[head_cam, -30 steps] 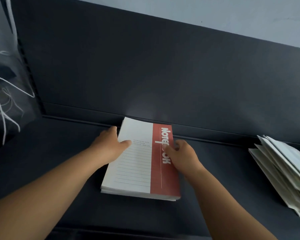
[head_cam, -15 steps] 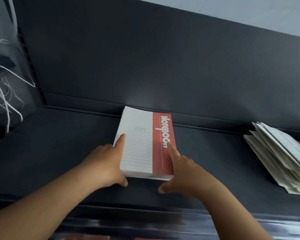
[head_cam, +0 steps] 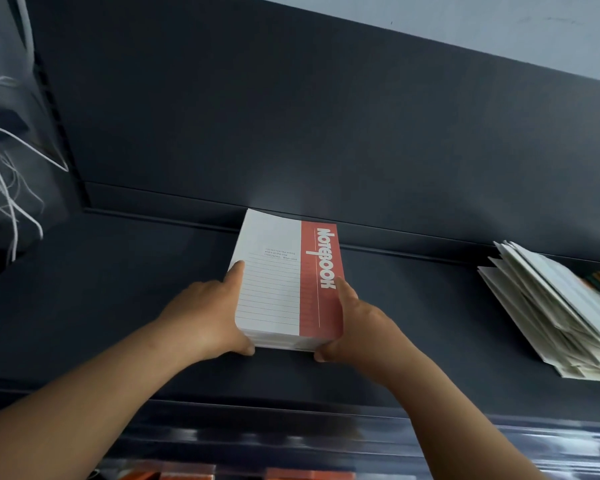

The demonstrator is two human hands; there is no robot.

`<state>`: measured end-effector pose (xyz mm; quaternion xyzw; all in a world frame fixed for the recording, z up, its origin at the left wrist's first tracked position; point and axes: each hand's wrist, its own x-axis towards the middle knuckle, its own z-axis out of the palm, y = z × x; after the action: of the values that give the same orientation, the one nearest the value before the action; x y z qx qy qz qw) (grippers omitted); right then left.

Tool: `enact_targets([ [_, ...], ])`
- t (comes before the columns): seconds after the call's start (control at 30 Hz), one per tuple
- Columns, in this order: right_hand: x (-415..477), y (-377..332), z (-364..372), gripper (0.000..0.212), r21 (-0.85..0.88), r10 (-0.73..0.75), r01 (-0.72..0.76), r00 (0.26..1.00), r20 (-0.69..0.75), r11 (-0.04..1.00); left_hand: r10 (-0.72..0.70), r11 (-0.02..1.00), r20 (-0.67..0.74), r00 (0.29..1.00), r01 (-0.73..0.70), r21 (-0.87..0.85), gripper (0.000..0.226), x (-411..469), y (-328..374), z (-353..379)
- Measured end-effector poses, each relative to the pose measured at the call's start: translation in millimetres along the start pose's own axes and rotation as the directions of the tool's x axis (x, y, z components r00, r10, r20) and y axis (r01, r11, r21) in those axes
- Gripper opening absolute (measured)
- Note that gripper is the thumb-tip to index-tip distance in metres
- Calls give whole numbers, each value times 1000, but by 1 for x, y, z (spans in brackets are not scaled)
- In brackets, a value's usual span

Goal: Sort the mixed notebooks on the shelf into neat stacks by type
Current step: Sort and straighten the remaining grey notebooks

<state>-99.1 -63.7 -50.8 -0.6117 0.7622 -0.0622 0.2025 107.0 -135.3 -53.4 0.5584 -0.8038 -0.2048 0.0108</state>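
A stack of white-and-red notebooks (head_cam: 278, 289), its top cover printed "Notebook", lies on the dark shelf (head_cam: 118, 306) against the back panel. My left hand (head_cam: 208, 317) holds the stack's left side, thumb at the front corner and forefinger stretched along the left edge. On the right side, my right hand (head_cam: 357, 323) grips the stack the same way, forefinger along the red edge and thumb under the front right corner. A loose, fanned pile of pale notebooks (head_cam: 555, 306) lies at the shelf's right end, with a green-and-orange cover showing at its far side.
The shelf's dark back panel (head_cam: 291, 133) rises right behind the stack. White cords (head_cam: 0, 188) hang at the left beyond the shelf's upright. A glossy front lip (head_cam: 291, 434) runs along the shelf edge, with orange items (head_cam: 187, 474) on the level below.
Both hands slid from on top of the cover to the stack's sides and front corners. The stack now sits squared, closer to the back panel.
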Motion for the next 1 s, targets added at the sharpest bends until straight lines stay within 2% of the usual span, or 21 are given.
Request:
enact_targets([
  [0.1,-3,2,-3,119,51,-5,5,1000,-4,999,18,1000,-42,999,-17,22,127,-2,5,-6],
  [0.2,-9,6,-13,111,127,-13,15,1000,-22,992,89,994,-113,990,-80,77,134,-4,21,-12],
  [0.3,-20,15,-25,105,192,6,4,999,-48,981,178,984,-153,972,-179,7,120,-7,48,-19],
  [0.43,-31,38,-42,84,215,21,21,981,-192,976,268,946,-195,944,-296,-132,94,-4,88,-18],
  [0.63,-51,93,-70,63,259,66,30,933,-355,966,362,895,-121,924,-381,-232,82,4,166,-5],
  [0.7,-56,117,-82,58,273,83,38,905,-417,961,369,886,-73,926,-375,-274,79,11,194,4],
  [0.83,-62,184,-110,50,309,149,26,837,-527,951,333,829,28,943,-278,-485,76,29,253,27],
  [0.93,-64,248,-133,49,336,222,-38,819,-529,941,284,768,91,954,-170,-617,71,43,305,49],
  [1.0,-64,290,-144,51,350,270,-103,840,-470,931,236,752,119,964,-104,-651,74,55,339,64],
])
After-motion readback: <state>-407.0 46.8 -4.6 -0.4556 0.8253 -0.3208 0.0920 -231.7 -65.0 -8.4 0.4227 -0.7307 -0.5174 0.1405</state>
